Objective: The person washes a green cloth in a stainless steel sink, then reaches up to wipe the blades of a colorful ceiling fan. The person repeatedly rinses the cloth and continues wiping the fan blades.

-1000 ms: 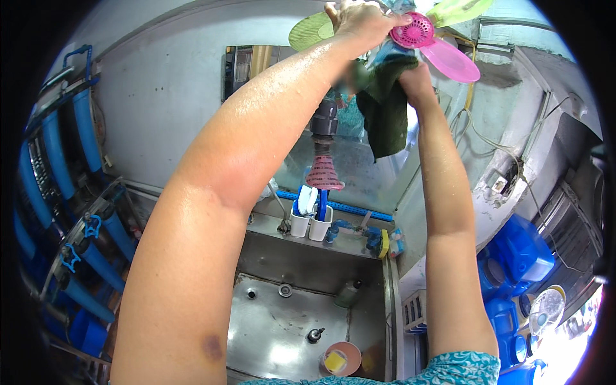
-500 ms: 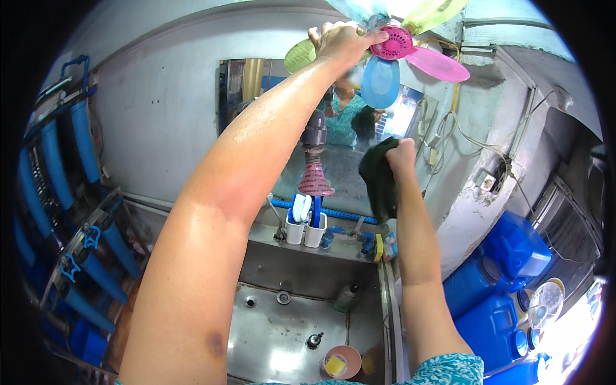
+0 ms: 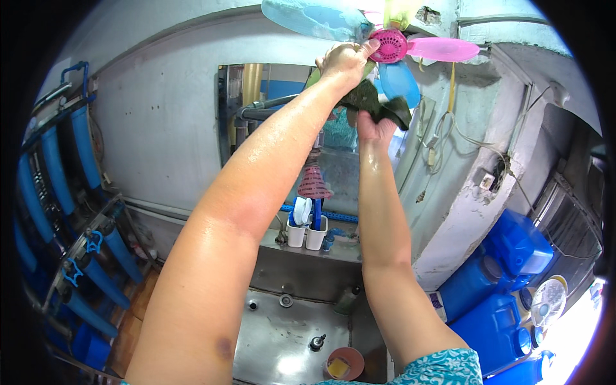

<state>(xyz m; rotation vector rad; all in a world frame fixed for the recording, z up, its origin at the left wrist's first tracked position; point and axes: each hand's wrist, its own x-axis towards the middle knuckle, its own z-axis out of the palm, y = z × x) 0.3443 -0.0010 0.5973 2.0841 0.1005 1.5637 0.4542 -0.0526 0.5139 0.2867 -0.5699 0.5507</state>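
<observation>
Yellow fan blade (image 3: 398,11) cut off above, mirror (image 3: 282,74) partly hidden by left forearm (image 3: 276,157), sink (image 3: 263,346) cut off below

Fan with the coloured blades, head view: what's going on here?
A person has both arms raised toward the fan. The left hand holds it near its centre, thumb on the front. The right hand has a dark green cloth bunched up by the lower blades; exact contact is hard to tell. Below, a pink bowl sits in the metal sink.
</observation>
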